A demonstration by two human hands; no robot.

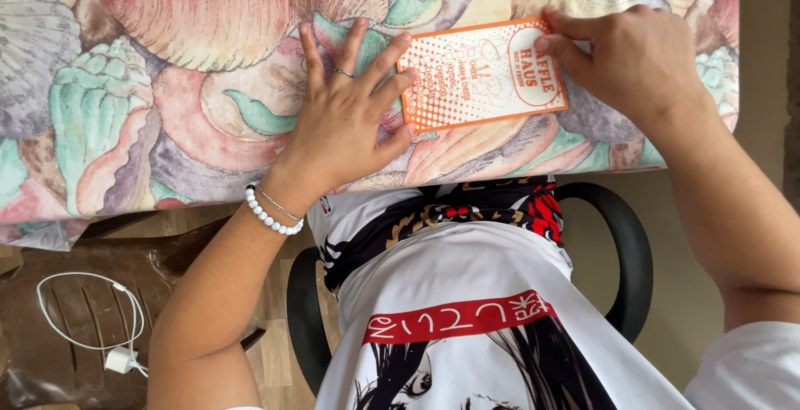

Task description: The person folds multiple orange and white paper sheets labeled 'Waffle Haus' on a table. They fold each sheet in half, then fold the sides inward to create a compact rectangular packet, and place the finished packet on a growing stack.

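Observation:
A flat orange-and-white paper sleeve (479, 77) lies on a table covered with a seashell-patterned cloth (183, 85). My left hand (346, 118), with a ring and a white bead bracelet, lies flat with fingers spread, its fingertips pressing the sleeve's left edge. My right hand (629, 60) rests on the sleeve's right end, fingers curled down onto its top right corner. Neither hand lifts the sleeve off the cloth.
I sit in a black armchair (629, 252) pulled up to the table's near edge. To the lower left a brown plastic chair (75, 352) carries a white charger and its coiled cable (92, 314). The floor is wooden.

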